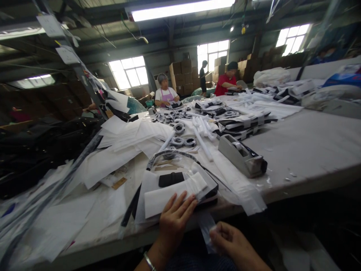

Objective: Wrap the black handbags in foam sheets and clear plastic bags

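Note:
My left hand (176, 218) lies flat on a folded strip of white foam sheet (160, 197), fingers stretched out. The strip lies over a black handbag (213, 188) near the table's front edge. The bag's wrapped handle (175, 152) arches up behind, and a black flap (170, 179) shows between white sheets. Just past the edge, my right hand (229, 241) is closed in a pinch on a translucent strip of tape (207, 227), which hangs below the bag. A grey tape dispenser (239, 156) stands to the right of the bag.
White sheets (124, 150) are heaped on the left of the table (318, 150). Behind the bag lie coiled straps (178, 142), white-wrapped rolls (203, 145) and stacked black pieces (245, 126). Two people (166, 94) work across the table; another stands farther back.

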Demonstrator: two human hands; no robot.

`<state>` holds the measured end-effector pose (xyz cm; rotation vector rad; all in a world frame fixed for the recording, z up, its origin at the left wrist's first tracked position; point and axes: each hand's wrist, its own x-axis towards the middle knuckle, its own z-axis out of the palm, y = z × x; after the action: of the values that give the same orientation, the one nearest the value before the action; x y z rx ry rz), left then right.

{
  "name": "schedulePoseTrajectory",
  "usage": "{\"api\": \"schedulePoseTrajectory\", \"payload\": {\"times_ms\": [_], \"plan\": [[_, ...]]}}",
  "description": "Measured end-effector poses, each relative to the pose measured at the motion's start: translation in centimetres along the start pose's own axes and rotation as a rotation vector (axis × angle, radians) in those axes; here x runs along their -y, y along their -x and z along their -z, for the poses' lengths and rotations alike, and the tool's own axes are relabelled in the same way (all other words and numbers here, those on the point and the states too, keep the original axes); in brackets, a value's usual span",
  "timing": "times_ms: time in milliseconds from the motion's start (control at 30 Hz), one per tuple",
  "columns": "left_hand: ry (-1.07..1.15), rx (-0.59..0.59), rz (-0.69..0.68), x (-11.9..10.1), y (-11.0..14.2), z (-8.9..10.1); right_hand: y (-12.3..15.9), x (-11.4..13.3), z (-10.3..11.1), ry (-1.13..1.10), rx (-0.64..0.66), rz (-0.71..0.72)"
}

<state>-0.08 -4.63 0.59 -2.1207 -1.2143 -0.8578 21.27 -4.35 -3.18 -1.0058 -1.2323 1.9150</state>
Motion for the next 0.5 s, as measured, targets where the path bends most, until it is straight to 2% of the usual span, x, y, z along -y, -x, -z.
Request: {"api": "schedulePoseTrajectory", "payload": {"times_ms": [167, 233, 300, 400, 500], "plan": [[0.029, 0.027, 0.027, -0.1, 0.0, 0.2, 0.0, 2.0, 1.4, 0.033, 0.075, 0.069], [0.035, 0.032, 0.032, -0.1, 0.1, 0.2, 0.4, 2.4, 2.1, -0.003, 0.131, 0.123], [0.033, 0.028, 0.029, 0.0, 0.0, 0.2, 0.7, 2.5, 2.8, 0.056, 0.195, 0.197], [0.026, 0.024, 0.023, 0.0, 0.0, 0.1, 0.4, 2.3, 3.5, 0.383, 0.224, 0.391], [0.027, 0.023, 0.022, 0.0, 0.1, 0.1, -0.9, 2.2, 3.4, 0.808, 0.159, 0.715]]}}
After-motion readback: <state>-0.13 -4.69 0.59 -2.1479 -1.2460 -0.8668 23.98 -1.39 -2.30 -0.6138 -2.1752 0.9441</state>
